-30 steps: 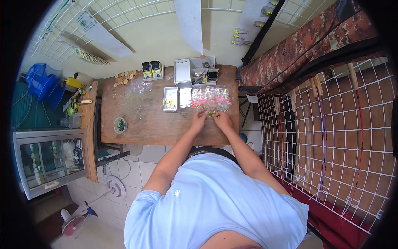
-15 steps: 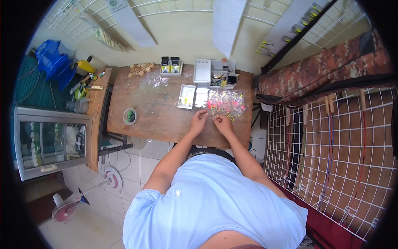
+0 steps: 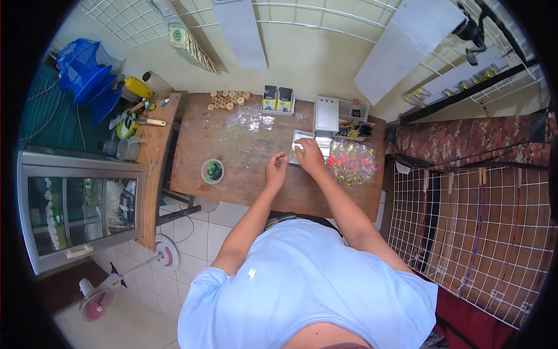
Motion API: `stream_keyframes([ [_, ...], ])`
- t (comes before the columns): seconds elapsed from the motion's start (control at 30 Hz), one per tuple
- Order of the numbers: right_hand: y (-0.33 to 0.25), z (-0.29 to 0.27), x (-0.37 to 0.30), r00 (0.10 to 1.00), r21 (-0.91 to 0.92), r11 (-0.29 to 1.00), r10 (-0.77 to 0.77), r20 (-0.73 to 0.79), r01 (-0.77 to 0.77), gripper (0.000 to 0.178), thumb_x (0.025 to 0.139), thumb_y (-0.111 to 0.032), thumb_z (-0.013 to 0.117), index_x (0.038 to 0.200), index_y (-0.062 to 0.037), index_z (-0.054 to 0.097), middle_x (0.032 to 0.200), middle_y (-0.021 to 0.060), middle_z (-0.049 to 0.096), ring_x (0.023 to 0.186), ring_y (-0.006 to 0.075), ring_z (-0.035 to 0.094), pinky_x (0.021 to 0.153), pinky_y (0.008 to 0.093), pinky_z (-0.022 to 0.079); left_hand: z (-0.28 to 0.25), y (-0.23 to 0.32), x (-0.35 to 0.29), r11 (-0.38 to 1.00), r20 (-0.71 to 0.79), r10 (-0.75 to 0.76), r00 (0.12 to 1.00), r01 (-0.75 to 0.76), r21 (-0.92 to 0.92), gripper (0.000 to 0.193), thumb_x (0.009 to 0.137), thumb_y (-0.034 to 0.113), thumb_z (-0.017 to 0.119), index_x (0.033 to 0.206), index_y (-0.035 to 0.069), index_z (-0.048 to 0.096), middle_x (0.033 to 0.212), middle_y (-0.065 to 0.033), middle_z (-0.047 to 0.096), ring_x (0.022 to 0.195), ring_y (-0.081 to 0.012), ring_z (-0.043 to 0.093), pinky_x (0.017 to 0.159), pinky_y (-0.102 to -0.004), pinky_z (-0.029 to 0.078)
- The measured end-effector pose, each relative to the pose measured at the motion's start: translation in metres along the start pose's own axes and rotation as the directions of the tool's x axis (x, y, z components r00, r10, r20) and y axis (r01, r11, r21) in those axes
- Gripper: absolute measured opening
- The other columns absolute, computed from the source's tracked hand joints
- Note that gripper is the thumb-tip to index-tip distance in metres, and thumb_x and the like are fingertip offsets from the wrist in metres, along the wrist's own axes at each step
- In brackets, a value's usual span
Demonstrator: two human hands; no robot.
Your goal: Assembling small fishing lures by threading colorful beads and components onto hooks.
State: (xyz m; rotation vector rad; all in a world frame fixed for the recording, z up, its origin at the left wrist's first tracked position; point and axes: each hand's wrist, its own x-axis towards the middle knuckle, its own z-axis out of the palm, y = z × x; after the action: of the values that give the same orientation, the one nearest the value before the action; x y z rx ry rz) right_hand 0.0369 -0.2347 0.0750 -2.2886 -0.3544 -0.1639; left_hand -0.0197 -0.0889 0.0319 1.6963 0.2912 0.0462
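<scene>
My right hand (image 3: 311, 157) reaches over a small white tray (image 3: 294, 156) with its fingers bent down and a gap between thumb and forefinger. It covers much of the tray, and I make out nothing held in it. My left hand (image 3: 276, 170) hovers over the wooden table, left of the tray, fingers loosely curled and apart, no object visible in it. Right of my right hand lies a clear plastic bag (image 3: 356, 164) of small pink, yellow and white pieces. Between tray and bag sits a small white pad or stack (image 3: 324, 145).
A white box with compartments (image 3: 326, 116) holds dark packets at the back right. Nearby stands a holder of black and yellow packets (image 3: 278, 103). Wooden spools (image 3: 229, 100), crumpled clear plastic (image 3: 250, 120) and a tub of green pieces (image 3: 213, 171) are on the table (image 3: 244, 186).
My right hand has left the bag's near edge and moved left and away from me, over the white tray. My left hand stays nearby. The whole view has shifted to the left.
</scene>
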Motion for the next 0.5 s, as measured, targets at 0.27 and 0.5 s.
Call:
stream_keyframes([
  [0.27,0.007,0.046,0.080,0.940,-0.512,0.845,0.283,0.190,-0.151,0.033,0.087,-0.027,0.056,0.109,-0.0025,0.061,0.127,0.0164,0.051,0.125,0.0341,0.041,0.101,0.0454,0.037,-0.031,-0.001,0.034,0.998,0.131,0.014,0.991,-0.021,0.057,0.025,0.090,0.016,0.061,0.113,0.004,0.060,0.092,-0.0034,0.065,0.080,-0.0082,0.058,0.068,-0.0230,0.046],
  [0.5,0.022,0.068,0.089,0.883,-0.629,0.736,0.441,0.164,-0.251,0.058,0.092,-0.046,0.043,0.128,-0.0008,0.051,0.144,0.0161,0.037,0.137,0.0352,0.025,0.110,0.0492,0.022,-0.048,0.011,0.048,0.999,0.210,-0.029,0.977,0.022,0.036,0.023,0.090,0.017,0.061,0.111,0.006,0.063,0.086,-0.0016,0.064,0.076,-0.0071,0.057,0.065,-0.0220,0.044],
])
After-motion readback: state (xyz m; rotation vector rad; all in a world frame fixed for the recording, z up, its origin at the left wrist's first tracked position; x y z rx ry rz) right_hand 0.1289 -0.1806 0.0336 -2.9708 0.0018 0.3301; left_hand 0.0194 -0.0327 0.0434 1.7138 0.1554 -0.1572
